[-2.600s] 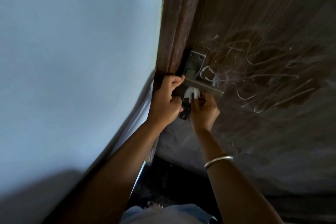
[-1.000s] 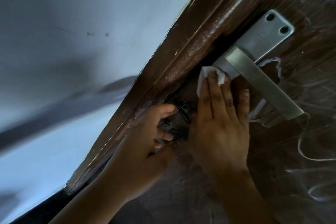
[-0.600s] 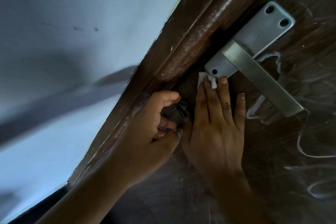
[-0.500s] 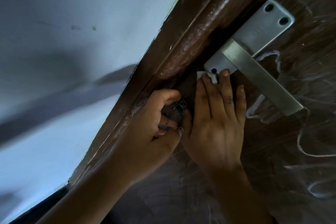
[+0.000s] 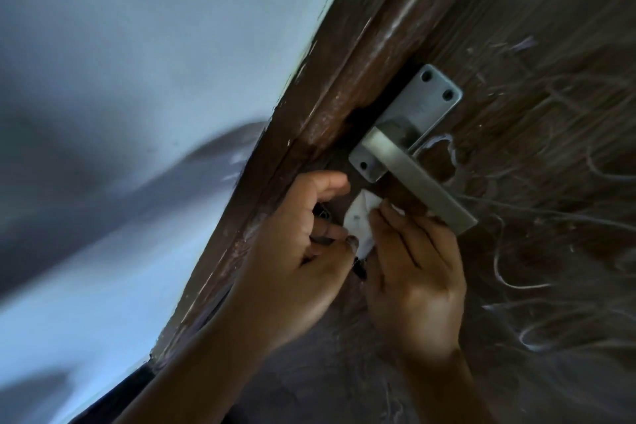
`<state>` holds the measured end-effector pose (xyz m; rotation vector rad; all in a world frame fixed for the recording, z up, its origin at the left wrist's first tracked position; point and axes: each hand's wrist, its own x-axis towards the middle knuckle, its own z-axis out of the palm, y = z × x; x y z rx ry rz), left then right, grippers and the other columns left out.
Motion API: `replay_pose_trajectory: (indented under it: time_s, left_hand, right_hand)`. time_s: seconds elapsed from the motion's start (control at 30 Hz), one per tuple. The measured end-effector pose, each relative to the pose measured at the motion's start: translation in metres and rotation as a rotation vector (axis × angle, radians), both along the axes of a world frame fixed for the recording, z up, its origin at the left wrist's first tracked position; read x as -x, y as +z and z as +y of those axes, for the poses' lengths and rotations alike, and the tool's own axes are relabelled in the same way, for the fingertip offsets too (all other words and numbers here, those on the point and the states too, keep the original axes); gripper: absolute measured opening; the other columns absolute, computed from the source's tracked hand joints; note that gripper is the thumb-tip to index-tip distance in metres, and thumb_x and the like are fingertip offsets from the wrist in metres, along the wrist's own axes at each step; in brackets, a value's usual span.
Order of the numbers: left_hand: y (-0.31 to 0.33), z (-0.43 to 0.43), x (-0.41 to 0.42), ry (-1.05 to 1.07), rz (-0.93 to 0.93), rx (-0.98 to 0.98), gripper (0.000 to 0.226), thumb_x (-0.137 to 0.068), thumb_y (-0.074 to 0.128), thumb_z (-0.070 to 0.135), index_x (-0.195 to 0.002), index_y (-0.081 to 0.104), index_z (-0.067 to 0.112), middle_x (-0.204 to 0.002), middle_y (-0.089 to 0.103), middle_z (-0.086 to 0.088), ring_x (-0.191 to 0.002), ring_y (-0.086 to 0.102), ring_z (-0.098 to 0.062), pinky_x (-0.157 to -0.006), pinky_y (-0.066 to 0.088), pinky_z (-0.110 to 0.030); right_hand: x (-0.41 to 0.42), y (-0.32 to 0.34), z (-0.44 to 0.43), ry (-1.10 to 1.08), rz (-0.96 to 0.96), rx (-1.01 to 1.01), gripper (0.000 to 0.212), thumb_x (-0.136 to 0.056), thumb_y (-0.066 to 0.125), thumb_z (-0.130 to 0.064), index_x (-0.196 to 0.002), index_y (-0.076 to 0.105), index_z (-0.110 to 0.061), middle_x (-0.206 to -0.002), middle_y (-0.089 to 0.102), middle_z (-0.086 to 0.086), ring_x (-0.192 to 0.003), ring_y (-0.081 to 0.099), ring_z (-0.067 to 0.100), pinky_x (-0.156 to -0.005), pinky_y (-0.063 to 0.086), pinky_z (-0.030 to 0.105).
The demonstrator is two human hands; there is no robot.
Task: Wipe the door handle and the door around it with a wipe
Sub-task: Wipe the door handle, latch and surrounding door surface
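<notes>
A silver lever door handle (image 5: 418, 179) on a rectangular metal plate (image 5: 421, 107) sits on a dark brown wooden door (image 5: 537, 27) marked with white scribbles. Just below the plate, my right hand (image 5: 418, 268) presses a crumpled white wipe (image 5: 359, 218) against the door. Its fingertips reach up under the lever. My left hand (image 5: 299, 251) is curled at the door's edge beside the wipe, closed around a small dark metal part (image 5: 323, 215) that is mostly hidden by the fingers.
The brown door frame (image 5: 347, 86) runs diagonally beside the handle. A pale blue wall (image 5: 137, 79) fills the left side. White chalk-like scribbles (image 5: 550, 217) cover the door to the right of the handle.
My right hand has slid down from the bottom of the plate, and more of the wipe shows between my hands. The view has pulled back from the handle.
</notes>
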<state>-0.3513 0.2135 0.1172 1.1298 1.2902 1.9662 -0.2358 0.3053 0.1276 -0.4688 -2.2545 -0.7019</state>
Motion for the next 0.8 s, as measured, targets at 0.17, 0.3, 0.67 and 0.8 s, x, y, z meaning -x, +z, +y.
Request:
replay_pose_trajectory:
  time_s: [0.17, 0.3, 0.67, 0.8]
  left_hand:
    - [0.045, -0.006, 0.001, 0.011, 0.041, -0.004, 0.045, -0.075, 0.058, 0.005, -0.111, 0.05, 0.03, -0.102, 0.059, 0.017, -0.08, 0.061, 0.001, -0.062, 0.049, -0.012]
    - [0.079, -0.007, 0.007, 0.077, 0.119, 0.084, 0.042, -0.07, 0.06, 0.018, -0.106, 0.049, 0.038, -0.098, 0.06, 0.014, -0.084, 0.06, 0.0, -0.066, 0.05, -0.013]
    - [0.106, 0.011, 0.02, -0.016, 0.513, 0.279, 0.047, -0.076, 0.063, 0.021, -0.12, 0.047, 0.025, -0.114, 0.057, -0.001, -0.104, 0.055, -0.021, -0.09, 0.048, -0.036]
    - [0.099, 0.02, 0.029, -0.05, 0.597, 0.284, 0.049, -0.078, 0.064, 0.018, -0.123, 0.046, 0.023, -0.119, 0.057, 0.002, -0.108, 0.054, -0.016, -0.083, 0.037, -0.012]
  right_hand:
    - [-0.018, 0.038, -0.043, 0.12, 0.307, 0.141, 0.023, -0.085, 0.054, -0.004, -0.099, 0.072, -0.006, -0.094, 0.071, 0.007, -0.083, 0.061, 0.019, -0.086, 0.045, 0.024]
    - [-0.012, 0.087, -0.041, -0.001, 0.368, 0.19, 0.04, -0.075, 0.05, 0.003, -0.111, 0.064, -0.01, -0.085, 0.063, 0.0, -0.081, 0.048, 0.02, -0.074, 0.041, 0.024]
    - [0.042, 0.135, -0.013, -0.076, 0.182, 0.132, 0.024, -0.079, 0.072, 0.0, -0.103, 0.069, 0.002, -0.096, 0.068, 0.019, -0.083, 0.065, 0.032, -0.068, 0.057, 0.036]
    - [0.052, 0.136, 0.0, -0.128, 0.17, 0.162, 0.032, -0.072, 0.076, 0.005, -0.102, 0.069, 0.003, -0.098, 0.066, 0.023, -0.083, 0.064, 0.037, -0.07, 0.057, 0.039]
